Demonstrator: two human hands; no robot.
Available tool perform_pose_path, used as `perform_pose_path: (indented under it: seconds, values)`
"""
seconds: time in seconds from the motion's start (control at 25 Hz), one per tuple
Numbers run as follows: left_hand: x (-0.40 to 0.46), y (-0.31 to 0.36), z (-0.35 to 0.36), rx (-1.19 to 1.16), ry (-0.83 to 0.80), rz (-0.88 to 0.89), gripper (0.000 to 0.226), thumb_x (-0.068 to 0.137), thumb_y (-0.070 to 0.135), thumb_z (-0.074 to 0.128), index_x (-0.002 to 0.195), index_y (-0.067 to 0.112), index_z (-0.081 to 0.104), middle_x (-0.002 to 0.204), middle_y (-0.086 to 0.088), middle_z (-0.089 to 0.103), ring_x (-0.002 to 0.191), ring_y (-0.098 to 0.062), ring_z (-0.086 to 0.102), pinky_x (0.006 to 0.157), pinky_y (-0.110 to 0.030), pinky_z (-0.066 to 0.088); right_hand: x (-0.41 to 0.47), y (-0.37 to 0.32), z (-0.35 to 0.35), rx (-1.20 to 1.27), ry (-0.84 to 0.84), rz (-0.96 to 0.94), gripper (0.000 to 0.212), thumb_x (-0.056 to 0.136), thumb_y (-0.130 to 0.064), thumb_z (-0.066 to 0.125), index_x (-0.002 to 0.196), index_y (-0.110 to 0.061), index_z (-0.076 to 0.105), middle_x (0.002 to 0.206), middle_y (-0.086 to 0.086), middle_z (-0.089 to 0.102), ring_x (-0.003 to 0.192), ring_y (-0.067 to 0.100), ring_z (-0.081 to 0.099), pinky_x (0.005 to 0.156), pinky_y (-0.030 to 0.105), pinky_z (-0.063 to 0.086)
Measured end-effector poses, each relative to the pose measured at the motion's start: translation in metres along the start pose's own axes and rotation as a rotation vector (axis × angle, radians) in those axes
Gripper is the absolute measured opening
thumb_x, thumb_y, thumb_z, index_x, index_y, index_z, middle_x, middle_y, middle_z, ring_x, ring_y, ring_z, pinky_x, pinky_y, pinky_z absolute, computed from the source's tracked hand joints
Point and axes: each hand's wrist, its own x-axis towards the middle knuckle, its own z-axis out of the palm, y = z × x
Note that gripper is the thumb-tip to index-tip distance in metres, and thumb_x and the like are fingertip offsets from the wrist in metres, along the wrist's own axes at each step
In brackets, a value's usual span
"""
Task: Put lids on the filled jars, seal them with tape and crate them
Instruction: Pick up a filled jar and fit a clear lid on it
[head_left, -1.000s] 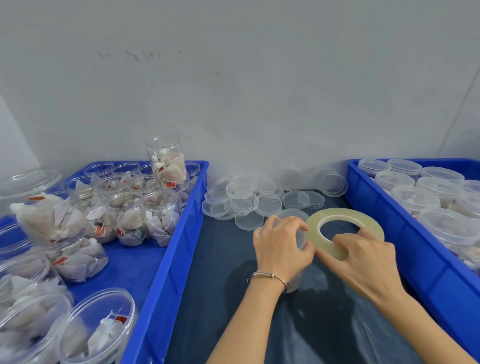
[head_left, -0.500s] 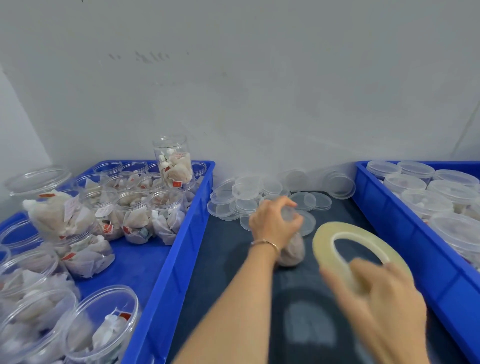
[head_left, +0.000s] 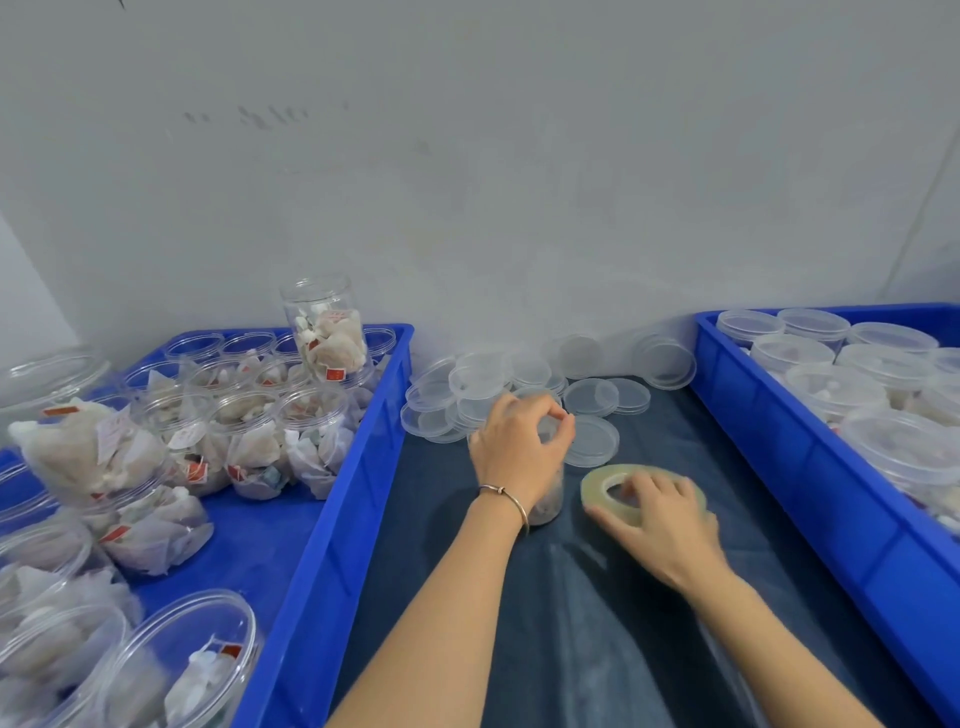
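Observation:
A clear filled jar stands upright on the dark mat between the two crates. My left hand grips it from above, fingers curled round its lidded top. Right beside it a yellowish tape roll lies flat on the mat. My right hand rests on the roll, fingers spread over its ring and partly hiding it. Loose clear lids lie scattered behind the jar. The left blue crate holds several open filled jars. The right blue crate holds several lidded jars.
A grey wall closes off the back. One jar stands on top of the others at the far end of the left crate. More open jars lie tilted at the near left. The dark mat stretches toward me between the crates.
My right hand has brought the tape roll down from the air and laid it flat on the mat beside the jar. My left hand still holds the jar top.

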Motion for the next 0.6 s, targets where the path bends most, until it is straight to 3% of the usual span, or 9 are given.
perform_pose_path:
  seconds: [0.08, 0.12, 0.2, 0.28, 0.36, 0.44, 0.52, 0.6]
  values:
    - [-0.005, 0.001, -0.002, 0.046, -0.044, 0.090, 0.021, 0.079, 0.046, 0.065, 0.095, 0.032, 0.061, 0.094, 0.022, 0.047, 0.112, -0.008, 0.047, 0.084, -0.036, 0.045, 0.012, -0.011, 0.007, -0.036, 0.044, -0.064, 0.073, 0.078, -0.073, 0.049, 0.136, -0.032, 0.034, 0.144, -0.004, 0.031, 0.140, 0.020, 0.015, 0.104, 0.063, 0.023]
    - [-0.006, -0.001, -0.004, 0.074, -0.094, 0.129, 0.027, 0.076, 0.043, 0.068, 0.099, 0.032, 0.059, 0.099, 0.023, 0.047, 0.116, -0.008, 0.044, 0.084, -0.038, 0.046, 0.016, -0.019, 0.009, -0.043, 0.087, -0.147, 0.087, 0.074, -0.072, 0.054, 0.144, -0.031, 0.023, 0.147, -0.005, 0.024, 0.143, 0.019, 0.009, 0.104, 0.063, 0.022]
    - [-0.008, -0.007, -0.007, 0.094, -0.153, 0.145, 0.034, 0.074, 0.031, 0.069, 0.105, 0.032, 0.056, 0.111, 0.019, 0.050, 0.124, -0.011, 0.040, 0.085, -0.042, 0.049, 0.017, -0.039, 0.007, 0.192, 0.063, -0.359, 0.102, 0.066, -0.062, 0.068, 0.147, -0.027, 0.017, 0.147, -0.007, 0.028, 0.141, 0.015, 0.021, 0.104, 0.056, 0.033]
    - [-0.018, -0.007, -0.007, 0.034, -0.064, 0.103, 0.034, 0.074, 0.022, 0.068, 0.105, 0.033, 0.059, 0.116, 0.016, 0.054, 0.127, -0.013, 0.040, 0.085, -0.044, 0.050, 0.010, -0.056, 0.005, 0.633, -0.053, -0.484, 0.094, 0.065, -0.036, 0.082, 0.141, -0.021, 0.028, 0.136, -0.006, 0.046, 0.126, 0.010, 0.046, 0.098, 0.047, 0.045]
    - [-0.032, 0.004, -0.003, -0.051, 0.067, 0.079, 0.037, 0.071, 0.015, 0.067, 0.104, 0.032, 0.063, 0.115, 0.018, 0.056, 0.124, -0.014, 0.044, 0.084, -0.044, 0.050, 0.003, -0.059, 0.003, 0.797, 0.011, -0.491, 0.078, 0.071, -0.016, 0.080, 0.135, -0.021, 0.035, 0.126, -0.005, 0.055, 0.115, 0.009, 0.055, 0.096, 0.039, 0.048]
    - [-0.041, 0.025, 0.006, -0.142, 0.134, 0.134, 0.042, 0.068, 0.008, 0.066, 0.105, 0.029, 0.066, 0.115, 0.016, 0.058, 0.121, -0.017, 0.046, 0.084, -0.043, 0.051, -0.004, -0.046, -0.011, 0.757, 0.143, -0.488, 0.072, 0.074, -0.016, 0.077, 0.133, -0.031, 0.037, 0.127, -0.012, 0.053, 0.117, 0.007, 0.054, 0.098, 0.027, 0.045]
    - [-0.041, 0.053, 0.016, -0.270, 0.131, 0.306, 0.044, 0.068, 0.003, 0.064, 0.108, 0.021, 0.066, 0.120, 0.010, 0.059, 0.122, -0.022, 0.045, 0.093, -0.044, 0.046, -0.011, -0.020, -0.037, 0.682, 0.310, -0.514, 0.067, 0.071, -0.027, 0.074, 0.125, -0.043, 0.038, 0.122, -0.028, 0.048, 0.114, -0.002, 0.051, 0.094, 0.015, 0.041]
    - [-0.037, 0.086, 0.027, -0.427, 0.072, 0.482, 0.048, 0.070, 0.004, 0.065, 0.116, 0.015, 0.064, 0.131, 0.000, 0.056, 0.132, -0.026, 0.037, 0.108, -0.045, 0.034, -0.018, 0.011, -0.070, 0.606, 0.483, -0.523, 0.064, 0.070, -0.035, 0.068, 0.128, -0.029, 0.042, 0.124, -0.023, 0.047, 0.114, 0.000, 0.048, 0.095, 0.008, 0.036]
